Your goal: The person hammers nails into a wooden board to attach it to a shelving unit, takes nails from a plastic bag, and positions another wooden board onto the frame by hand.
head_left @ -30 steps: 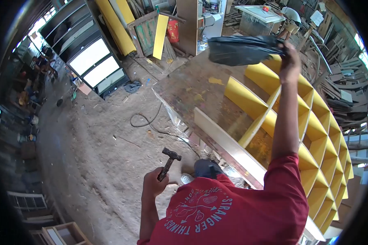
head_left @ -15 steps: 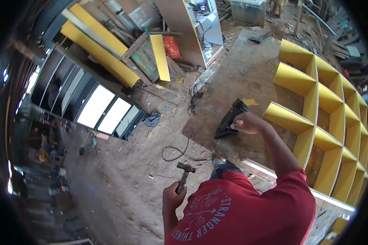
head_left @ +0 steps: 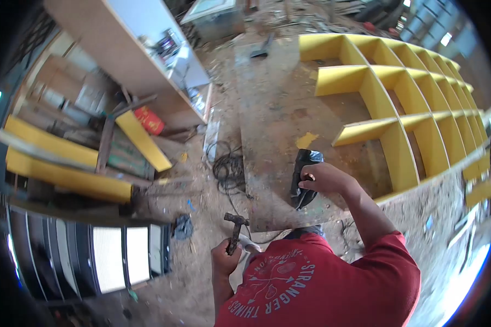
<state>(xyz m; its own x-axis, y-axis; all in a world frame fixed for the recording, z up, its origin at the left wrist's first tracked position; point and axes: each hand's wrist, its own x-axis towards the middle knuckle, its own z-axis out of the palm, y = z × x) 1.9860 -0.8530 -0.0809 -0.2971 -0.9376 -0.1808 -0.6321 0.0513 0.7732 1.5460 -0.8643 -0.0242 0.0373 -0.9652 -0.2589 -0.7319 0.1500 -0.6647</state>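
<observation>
My left hand [head_left: 225,258] is closed around the handle of a hammer [head_left: 235,233], its metal head pointing up. That hand is beside my body, left of the board's near edge. My right hand [head_left: 328,180] is closed on a crumpled black plastic bag [head_left: 301,170], held over the near part of a large brown wooden board [head_left: 275,103]. What the bag contains is hidden. To the right of the bag, a yellow grid-shaped shelf frame [head_left: 394,148] with several compartments lies on the board, its open-ended dividers pointing toward my right hand.
A black flat-bladed tool [head_left: 262,50] lies at the board's far end. Coiled dark cable [head_left: 229,169] is on the dirt floor along the left edge. Beyond it stand a tall cabinet [head_left: 142,60], yellow planks [head_left: 71,175] and a dark cabinet with white panels [head_left: 109,256].
My view has swung to the right, so the shelf frame and board appear further left. The bag now hangs more upright in my right hand. The hammer stays in my left hand.
</observation>
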